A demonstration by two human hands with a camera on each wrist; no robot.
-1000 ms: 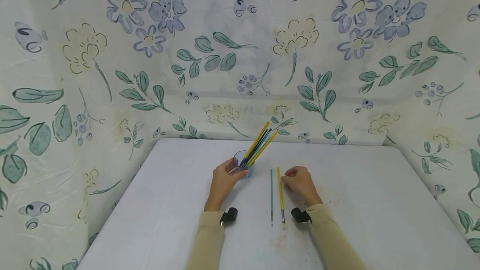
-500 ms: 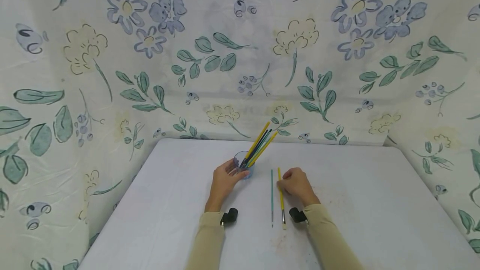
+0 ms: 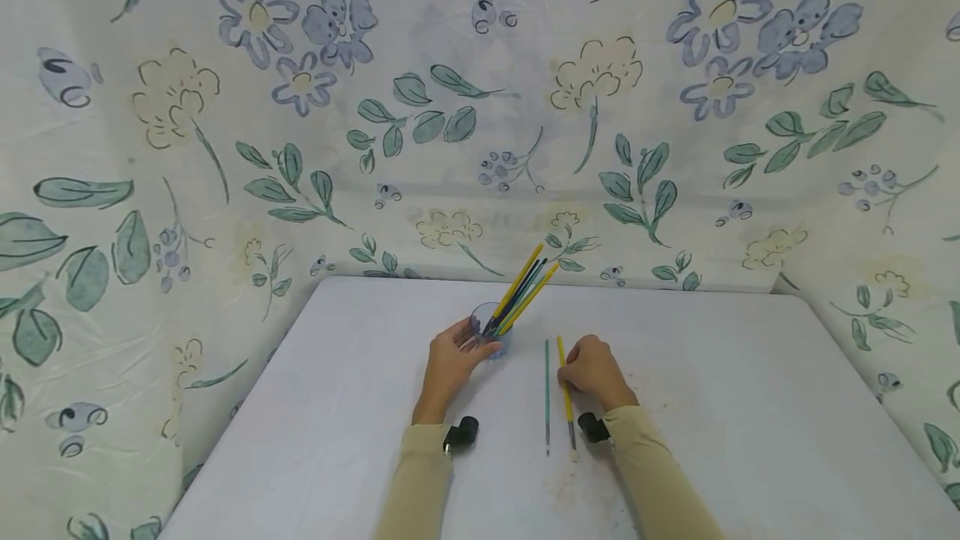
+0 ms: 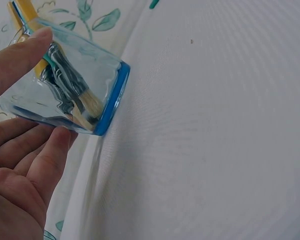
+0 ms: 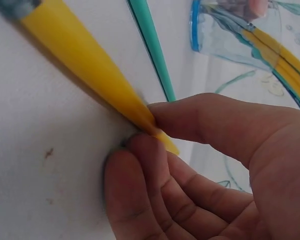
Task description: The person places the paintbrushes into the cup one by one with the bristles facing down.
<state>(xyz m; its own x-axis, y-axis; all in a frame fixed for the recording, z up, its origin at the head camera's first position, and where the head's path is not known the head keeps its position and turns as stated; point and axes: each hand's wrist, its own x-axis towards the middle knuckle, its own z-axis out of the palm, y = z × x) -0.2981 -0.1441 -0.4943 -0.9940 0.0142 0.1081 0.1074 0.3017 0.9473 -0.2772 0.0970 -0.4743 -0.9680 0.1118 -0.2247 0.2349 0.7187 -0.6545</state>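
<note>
My left hand (image 3: 452,367) grips a clear cup with a blue base (image 4: 112,95), thumb on one side and fingers on the other. Several paintbrushes (image 3: 521,290) with yellow, dark and green handles lean to the right inside it, bristles down. To the right, my right hand (image 3: 597,373) pinches the handle of a yellow paintbrush (image 5: 85,60) between thumb and fingers, close over the white table. A thin green paintbrush (image 3: 547,398) lies just left of the yellow one, its bristle end toward me.
The white table (image 3: 337,457) reaches back to a floral cloth backdrop (image 3: 517,132), which also hangs on both sides. Small brownish marks (image 5: 49,153) dot the table near the right hand.
My right hand has moved left onto the yellow paintbrush and now pinches its handle; the brush has shifted slightly. My left hand keeps its hold on the cup.
</note>
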